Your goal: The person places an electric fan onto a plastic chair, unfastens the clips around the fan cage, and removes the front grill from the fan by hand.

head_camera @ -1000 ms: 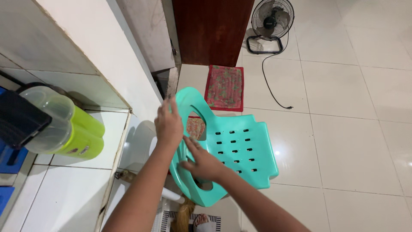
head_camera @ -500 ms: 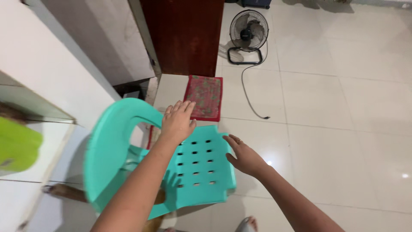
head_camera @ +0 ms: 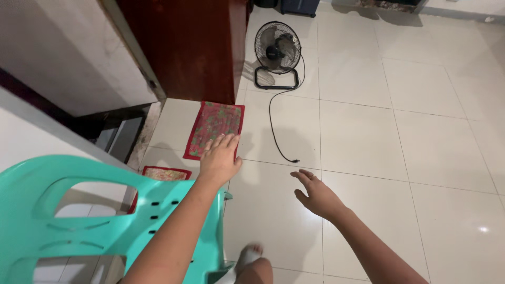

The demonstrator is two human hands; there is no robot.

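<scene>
Chair (head_camera: pixel 79 221): swung near-left since a second ago; our left hand (head_camera: pixel 220 158) and right hand (head_camera: pixel 315 195) now spread wide, holding nothing.

I see a bright, evenly lit room. The glossy white floor tiles (head_camera: pixel 431 147) carry small glare spots near the lower right edge. Soft shadows fall beside the floor fan (head_camera: pixel 277 48) and under my left hand (head_camera: pixel 220 158). The turquoise plastic chair (head_camera: pixel 68 221) looks slightly smeared. Tile lines bow toward the frame's edges.
</scene>
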